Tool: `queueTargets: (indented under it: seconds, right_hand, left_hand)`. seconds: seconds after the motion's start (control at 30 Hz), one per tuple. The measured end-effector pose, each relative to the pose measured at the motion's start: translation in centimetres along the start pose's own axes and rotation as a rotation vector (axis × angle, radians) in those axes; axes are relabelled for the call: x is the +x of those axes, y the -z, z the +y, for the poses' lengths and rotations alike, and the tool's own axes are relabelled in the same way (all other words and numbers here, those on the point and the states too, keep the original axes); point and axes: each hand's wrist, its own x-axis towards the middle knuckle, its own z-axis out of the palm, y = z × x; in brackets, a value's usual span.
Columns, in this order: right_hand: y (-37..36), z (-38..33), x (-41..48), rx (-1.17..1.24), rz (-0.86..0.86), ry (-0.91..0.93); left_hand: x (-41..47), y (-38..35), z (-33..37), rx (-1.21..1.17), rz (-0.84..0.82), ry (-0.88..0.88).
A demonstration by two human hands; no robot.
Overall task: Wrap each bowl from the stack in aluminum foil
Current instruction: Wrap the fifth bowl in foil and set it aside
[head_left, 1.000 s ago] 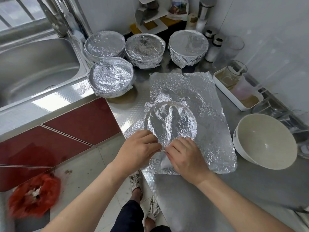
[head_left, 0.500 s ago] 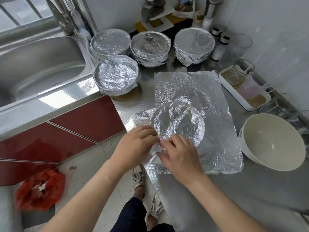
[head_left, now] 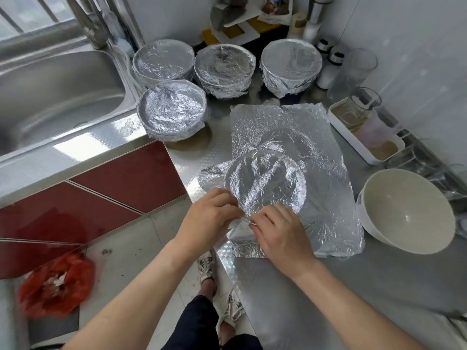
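Right hand (head_left: 280,231) nearer left hand (head_left: 209,218), crinkled foil (head_left: 265,183) between.

Steel sink (head_left: 50,97) fills upper left, faucet (head_left: 86,24) behind it. Window bars (head_left: 22,16) in top left corner, daylight glare on sink rim. Embossed steel counter (head_left: 391,281) runs centre to lower right. Glossy red cabinet fronts (head_left: 121,183) mid left. Pale tiled floor (head_left: 141,248) lower centre. White wall (head_left: 417,46) upper right.
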Motion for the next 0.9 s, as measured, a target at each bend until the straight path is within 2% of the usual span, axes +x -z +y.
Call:
queueTargets:
  seconds: [0.17,0.33,0.5,0.57,0.67,0.73,0.9]
  right_hand:
    - [-0.4,-0.3,0.5,-0.044,0.012,-0.008]
    - [1.1,0.2,0.9,-0.061,0.045,0.013]
    - [3.0,1.1,1.5,-0.07,0.014,0.105]
    - [3.3,1.5,1.7,-0.055,0.015,0.083]
    - [3.0,2.3,1.4,0.001,0.076,-0.084]
    - [2.7,2.6,0.8,0.083,0.126,-0.281]
    - [1.0,1.7,-1.1,0.509,0.307,-0.768]
  left_hand:
    - [0.0,0.0,0.1,0.027,0.022,-0.004]
    - [0.8,0.3,1.3,0.11,0.099,-0.084]
    - [0.6,0.7,2.9,0.24,0.167,-0.052]
    - [0.8,0.6,3.6,0.266,0.185,-0.028]
    - [1.0,-0.2,4.4,0.307,0.186,0.027]
    - [1.2,-0.9,4.7,0.32,0.178,0.067]
    - [1.8,-3.0,5.9,0.346,0.171,0.101]
